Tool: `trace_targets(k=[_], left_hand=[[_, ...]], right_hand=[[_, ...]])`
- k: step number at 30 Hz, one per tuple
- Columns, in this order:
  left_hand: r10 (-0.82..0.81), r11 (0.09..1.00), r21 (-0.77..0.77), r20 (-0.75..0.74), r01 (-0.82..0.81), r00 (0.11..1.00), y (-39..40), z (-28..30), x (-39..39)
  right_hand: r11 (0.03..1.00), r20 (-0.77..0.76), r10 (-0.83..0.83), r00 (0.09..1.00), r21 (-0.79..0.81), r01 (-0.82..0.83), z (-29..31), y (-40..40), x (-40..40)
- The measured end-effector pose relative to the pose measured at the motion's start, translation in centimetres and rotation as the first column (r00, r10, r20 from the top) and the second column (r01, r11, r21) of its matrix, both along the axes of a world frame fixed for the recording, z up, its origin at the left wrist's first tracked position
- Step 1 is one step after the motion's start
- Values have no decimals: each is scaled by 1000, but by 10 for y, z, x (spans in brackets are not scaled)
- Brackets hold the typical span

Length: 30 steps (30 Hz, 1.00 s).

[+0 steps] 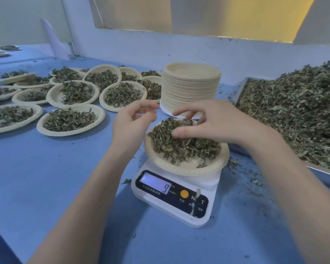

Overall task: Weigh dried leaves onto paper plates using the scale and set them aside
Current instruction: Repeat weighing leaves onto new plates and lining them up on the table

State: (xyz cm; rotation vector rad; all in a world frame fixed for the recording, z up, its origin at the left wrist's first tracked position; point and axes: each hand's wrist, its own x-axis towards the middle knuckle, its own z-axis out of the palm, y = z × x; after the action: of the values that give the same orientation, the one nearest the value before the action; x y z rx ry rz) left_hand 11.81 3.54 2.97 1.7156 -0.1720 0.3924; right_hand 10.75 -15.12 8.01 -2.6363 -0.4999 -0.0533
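Head view looks down on a paper plate [187,164] sitting on the white scale [171,199], whose display reads 9; the plate lies straight ahead of the person and between the two hands, so neither arm has to reach across the other. The right hand [208,122] is directly over the plate's far half, fingers spread and bent downward into the heap of dried leaves [179,143], with the thumb lying along the pile; whether it has a pinch of leaf caught under the fingertips cannot be told, since the fingers hide that spot. The left hand [133,121] hovers just beside the plate's left rim, apart from it, fingers loosely curled with the thumb and forefinger near each other; it seems to hold nothing, though a small scrap between the fingertips could not be ruled out. The metal tray [324,176] heaped with loose leaves lies to the right, near the right forearm, so any topping-up or return of leaves falls naturally to the right hand. The filled plates [71,121] already set aside are spread over the blue surface [46,187] to the left and behind, with the nearest one just left of the left hand, so carrying this plate off would suit the left hand best. A stack of empty plates [191,86] stands just behind the scale, between the two hands. The portion looks to be still under adjustment rather than ready to move.
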Motion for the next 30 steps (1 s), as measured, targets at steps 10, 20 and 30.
trace_targets(k=[10, 20, 30], left_hand=[[-82, 997, 9, 10, 82, 997, -7, -3, -3], [-91, 995, -45, 16, 92, 996, -8, -3, -4], [-75, 997, -33, 21, 76, 997, -9, -3, -3]], right_hand=[[987, 265, -84, 961, 154, 44, 6, 5, -3], [889, 106, -132, 986, 452, 70, 5, -1, -2], [865, 53, -116, 992, 497, 75, 11, -1, -9]])
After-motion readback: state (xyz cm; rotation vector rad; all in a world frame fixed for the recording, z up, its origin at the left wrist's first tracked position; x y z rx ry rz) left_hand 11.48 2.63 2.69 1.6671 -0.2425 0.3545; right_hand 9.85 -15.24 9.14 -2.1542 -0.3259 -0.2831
